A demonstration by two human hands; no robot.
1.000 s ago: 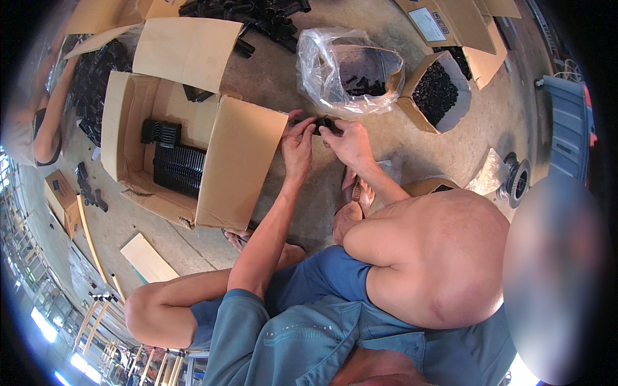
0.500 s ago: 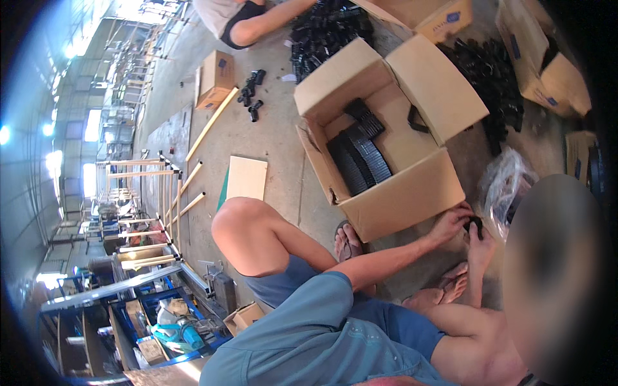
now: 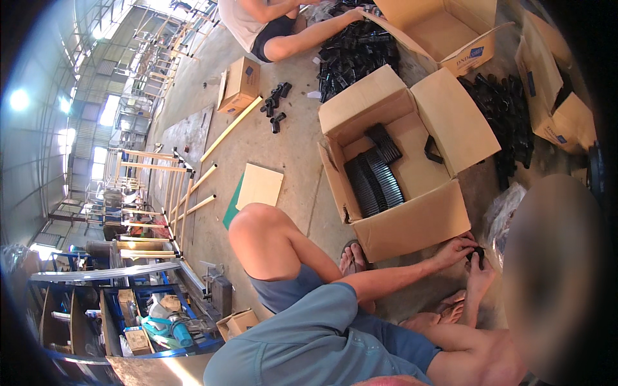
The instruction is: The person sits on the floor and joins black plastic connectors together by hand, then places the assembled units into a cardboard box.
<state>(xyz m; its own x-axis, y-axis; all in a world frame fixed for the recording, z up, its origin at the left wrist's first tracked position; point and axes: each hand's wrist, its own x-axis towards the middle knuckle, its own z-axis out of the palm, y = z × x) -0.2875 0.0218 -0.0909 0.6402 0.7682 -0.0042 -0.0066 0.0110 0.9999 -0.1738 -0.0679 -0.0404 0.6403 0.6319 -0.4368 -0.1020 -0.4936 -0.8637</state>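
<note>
Both my hands are together low in front of the open cardboard box [image 3: 412, 226], at its near right corner. My left hand [image 3: 454, 252] reaches in from the left, its fingers closed on a small black plastic piece [image 3: 476, 255]. From below, my right hand [image 3: 479, 278] grips the same piece with thumb and fingers. Fingers cover most of the piece, so its exact shape is hidden. Inside the box, ribbed black plastic parts [image 3: 373, 183] stand in packed rows on the left, and one loose black part [image 3: 433, 149] lies against the right wall.
Piles of black fittings [image 3: 354, 58] lie behind and right of the box. A clear plastic bag [image 3: 505, 215] is beside my hands. Another person [image 3: 277, 32] sits at the far side. More cartons [image 3: 239, 85], pipes [image 3: 230, 128] and a cardboard sheet [image 3: 260, 186] lie on the floor.
The view has swung, so the scene sits further right and mostly lower. Both hands stay together on the black piece near the box corner. More of the other person shows.
</note>
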